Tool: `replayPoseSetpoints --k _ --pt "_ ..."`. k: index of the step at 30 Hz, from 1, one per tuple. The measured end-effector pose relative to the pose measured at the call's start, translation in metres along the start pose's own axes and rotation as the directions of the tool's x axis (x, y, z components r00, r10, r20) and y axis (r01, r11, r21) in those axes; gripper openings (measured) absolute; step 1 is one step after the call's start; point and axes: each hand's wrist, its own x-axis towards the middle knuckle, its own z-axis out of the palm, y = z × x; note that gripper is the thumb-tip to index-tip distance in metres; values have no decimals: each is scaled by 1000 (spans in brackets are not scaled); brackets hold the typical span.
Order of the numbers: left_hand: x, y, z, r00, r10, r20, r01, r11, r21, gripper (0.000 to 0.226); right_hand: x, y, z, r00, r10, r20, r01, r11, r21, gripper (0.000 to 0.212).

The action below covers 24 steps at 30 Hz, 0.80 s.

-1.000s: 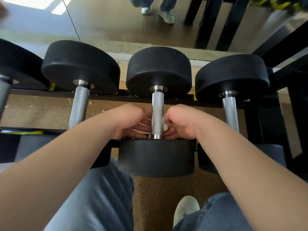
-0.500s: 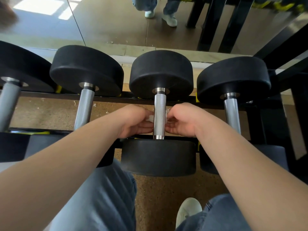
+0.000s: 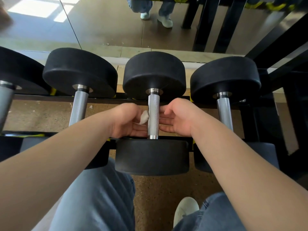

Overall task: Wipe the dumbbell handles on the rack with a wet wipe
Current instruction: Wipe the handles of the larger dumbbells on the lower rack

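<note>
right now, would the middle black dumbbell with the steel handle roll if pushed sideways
Probably not easily: the middle black dumbbell looks heavy, with thick heads. Being round, it could roll along the black rack rail. Its knurled handle likely resists slipping.

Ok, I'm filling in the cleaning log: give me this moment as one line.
stage: wiping | left hand: holds crumpled white wet wipe against knurled steel dumbbell handle | right hand: open, fingers at handle

four dumbbells (image 3: 6, 104) (image 3: 79, 107) (image 3: 153, 114) (image 3: 224, 110), two hands (image 3: 126, 120) (image 3: 178, 117), one white wipe (image 3: 144, 117)
</note>
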Motion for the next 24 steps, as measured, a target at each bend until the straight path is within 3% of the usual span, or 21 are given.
replayPoseSetpoints --k 3,6,9,11,13,15,17,19,21,24 --pt "4 0 0 1000 21 -13 -21 1000 8 36 1 -3 0 994 -74 -84 69 996 -53 54" --pt "15 6 1 978 196 -74 -204 973 -113 30 4 -2 2 992 -97 -79 90 991 -95 51" --pt "25 6 0 954 287 -91 -294 952 -86 30 6 1 4 992 -106 -75 98 990 -98 47" --pt "24 1 -4 981 191 -24 -187 975 117 32 6 0 2 985 -142 -102 133 987 -89 45" --pt "18 -5 -8 999 7 34 -23 872 490 27 6 -2 0 980 -160 -122 149 984 -93 42" --pt "13 -7 -6 995 -88 41 44 784 620 22 3 -1 -2 982 -152 -110 141 985 -103 39" --pt "14 -5 -1 997 -51 56 13 843 538 24 -1 -2 -3 985 -146 -95 136 985 -108 36" --pt "17 -3 4 997 54 53 -68 944 324 30 -3 -3 -5 985 -144 -94 135 986 -96 33" --pt "19 1 6 986 167 -19 -163 978 130 30 -4 -4 -6 984 -144 -106 137 988 -72 29" --pt "15 2 2 957 270 -106 -243 946 214 24 -4 -6 -6 978 -162 -129 154 986 -71 29"
